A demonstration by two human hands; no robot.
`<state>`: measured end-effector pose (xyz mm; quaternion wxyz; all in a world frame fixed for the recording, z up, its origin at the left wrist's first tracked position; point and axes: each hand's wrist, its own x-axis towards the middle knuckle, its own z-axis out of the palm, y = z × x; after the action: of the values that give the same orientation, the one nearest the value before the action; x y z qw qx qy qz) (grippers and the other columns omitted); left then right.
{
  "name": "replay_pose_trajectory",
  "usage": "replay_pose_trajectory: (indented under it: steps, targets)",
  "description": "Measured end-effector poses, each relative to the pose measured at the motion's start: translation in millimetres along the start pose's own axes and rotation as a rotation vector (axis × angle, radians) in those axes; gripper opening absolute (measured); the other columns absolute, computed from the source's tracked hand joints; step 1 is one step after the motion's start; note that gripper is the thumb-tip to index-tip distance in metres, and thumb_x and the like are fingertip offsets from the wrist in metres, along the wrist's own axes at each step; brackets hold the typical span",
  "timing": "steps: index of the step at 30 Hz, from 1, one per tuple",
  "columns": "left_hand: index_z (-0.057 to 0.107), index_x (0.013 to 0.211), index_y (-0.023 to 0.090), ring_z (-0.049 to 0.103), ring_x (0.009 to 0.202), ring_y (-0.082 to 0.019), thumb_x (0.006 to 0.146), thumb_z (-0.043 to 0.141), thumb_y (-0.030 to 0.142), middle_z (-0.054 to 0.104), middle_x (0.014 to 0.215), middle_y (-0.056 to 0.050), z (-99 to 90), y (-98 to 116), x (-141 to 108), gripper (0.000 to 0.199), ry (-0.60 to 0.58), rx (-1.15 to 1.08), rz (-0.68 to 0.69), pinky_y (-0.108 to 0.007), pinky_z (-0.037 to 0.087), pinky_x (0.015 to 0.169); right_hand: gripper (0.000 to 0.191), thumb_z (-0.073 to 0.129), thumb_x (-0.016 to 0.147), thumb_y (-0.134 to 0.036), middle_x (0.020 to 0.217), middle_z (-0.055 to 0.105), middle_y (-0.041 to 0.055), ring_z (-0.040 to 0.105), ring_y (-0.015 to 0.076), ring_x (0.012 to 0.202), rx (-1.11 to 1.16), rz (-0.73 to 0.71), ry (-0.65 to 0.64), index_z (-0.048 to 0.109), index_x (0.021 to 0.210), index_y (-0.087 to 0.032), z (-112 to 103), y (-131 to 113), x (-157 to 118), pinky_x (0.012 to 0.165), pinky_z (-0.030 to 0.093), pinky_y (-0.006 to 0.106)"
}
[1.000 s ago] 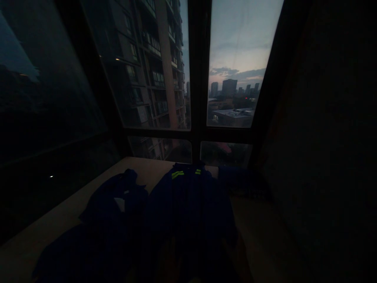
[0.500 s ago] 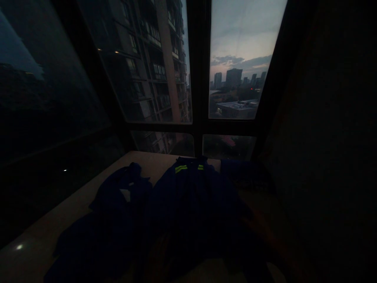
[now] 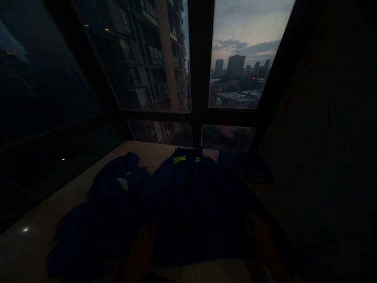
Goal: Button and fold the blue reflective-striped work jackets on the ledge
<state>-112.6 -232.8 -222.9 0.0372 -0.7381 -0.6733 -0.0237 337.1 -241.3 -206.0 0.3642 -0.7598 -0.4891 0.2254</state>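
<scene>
A dark blue jacket [image 3: 188,188] with yellow-green shoulder stripes lies spread out, its collar toward the window. By its lower left side rests my left hand [image 3: 143,241], flat, with the fingers stretched forward. My right hand [image 3: 260,232] is over the jacket's right side, dim and outstretched. It appears to hold nothing, though its fingertips are hard to make out. Left of the jacket lies another dark blue garment [image 3: 103,184], crumpled, with a small pale patch on it.
The pale surface [image 3: 159,155] under the clothes runs up to framed window panes. More dark blue cloth [image 3: 238,161] lies at the back right, near a dark wall [image 3: 318,157]. The light is very low.
My left hand has come into clearer view at the jacket's lower left. My right hand has shifted slightly. The jacket's lower part looks more spread out, and the view has tilted slightly downward.
</scene>
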Motion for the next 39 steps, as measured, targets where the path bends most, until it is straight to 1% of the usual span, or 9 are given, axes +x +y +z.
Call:
replay_pose_trajectory:
  steps: [4,9,15,20,23,27,30,34,39]
  targets:
    - [0.059,0.134,0.024,0.051,0.13,-0.029,0.087,0.039,0.009,0.055,0.142,-0.009,1.1,51.9,-9.9,0.053,0.076,-0.03,0.057,-0.049,0.04,0.109,0.053,0.05,0.081,-0.044,0.125,0.067,0.0131,0.063,0.0287,0.116,0.093,-0.013,-0.293,0.065,0.123,-0.017,62.8,-13.9,-28.1,0.102,0.047,0.041]
    - [0.056,0.136,0.029,0.057,0.123,-0.026,0.088,0.049,0.021,0.061,0.136,-0.006,35.5,116.1,-26.4,0.048,-0.014,-0.241,0.285,-0.044,0.05,0.1,0.06,0.06,0.072,-0.043,0.127,0.065,0.0167,0.061,0.0294,0.119,0.18,0.069,-0.361,0.063,0.125,-0.013,113.3,-22.5,-42.3,0.101,0.047,0.038]
    - [0.072,0.108,0.027,0.065,0.107,-0.024,0.085,0.048,0.007,0.072,0.114,-0.006,56.7,128.8,-20.2,0.039,-0.027,-0.277,0.246,-0.041,0.05,0.096,0.057,0.061,0.065,-0.062,0.105,0.074,0.0144,0.066,0.0333,0.105,0.327,0.205,-0.136,0.072,0.095,-0.015,65.4,-12.3,-9.9,0.092,0.052,0.04]
    - [0.074,0.104,0.03,0.065,0.109,-0.023,0.09,0.047,0.019,0.072,0.114,-0.004,59.5,113.0,-22.4,0.033,-0.065,-0.403,0.165,-0.039,0.053,0.096,0.061,0.058,0.068,-0.065,0.106,0.072,0.0157,0.066,0.0353,0.104,0.26,0.186,0.047,0.069,0.1,-0.014,-2.6,-15.8,22.6,0.091,0.051,0.045]
    - [0.074,0.106,0.029,0.064,0.112,-0.022,0.089,0.044,0.021,0.072,0.117,-0.004,59.4,105.1,-25.2,0.035,-0.125,-0.433,0.132,-0.038,0.052,0.098,0.056,0.056,0.073,-0.063,0.109,0.071,0.0155,0.064,0.0362,0.105,0.19,0.116,0.156,0.069,0.102,-0.017,-21.4,-30.8,26.3,0.092,0.05,0.048]
    - [0.072,0.113,0.028,0.063,0.116,-0.026,0.088,0.05,0.024,0.07,0.122,-0.006,52.8,109.8,-20.3,0.033,-0.141,-0.406,0.143,-0.044,0.05,0.102,0.036,0.055,0.078,-0.057,0.106,0.071,0.0101,0.065,0.0336,0.105,0.172,-0.11,0.163,0.07,0.094,-0.028,-4.7,-53.3,5.0,0.095,0.05,0.047]
    - [0.068,0.12,0.027,0.06,0.121,-0.026,0.089,0.05,0.02,0.066,0.129,-0.008,41.0,127.3,-11.2,0.037,-0.145,-0.355,0.152,-0.044,0.048,0.104,0.03,0.054,0.08,-0.048,0.106,0.072,0.0088,0.066,0.0302,0.105,0.208,-0.197,-0.055,0.072,0.094,-0.029,29.7,-56.2,-21.4,0.096,0.05,0.043]
    - [0.066,0.121,0.025,0.06,0.12,-0.026,0.089,0.054,0.021,0.064,0.129,-0.009,24.8,150.1,-0.7,0.034,-0.151,-0.298,0.21,-0.044,0.048,0.103,0.037,0.056,0.076,-0.047,0.105,0.074,0.0112,0.068,0.0296,0.102,0.286,-0.018,-0.292,0.074,0.095,-0.02,69.9,-36.5,-45.4,0.094,0.052,0.042]
    - [0.065,0.123,0.023,0.057,0.123,-0.031,0.086,0.062,0.025,0.061,0.133,-0.012,18.9,157.9,3.7,0.037,-0.18,-0.268,0.243,-0.048,0.047,0.103,0.046,0.061,0.07,-0.059,0.099,0.076,0.0117,0.068,0.0332,0.102,0.399,0.161,-0.273,0.075,0.087,-0.019,81.7,-9.2,-46.3,0.092,0.053,0.044]
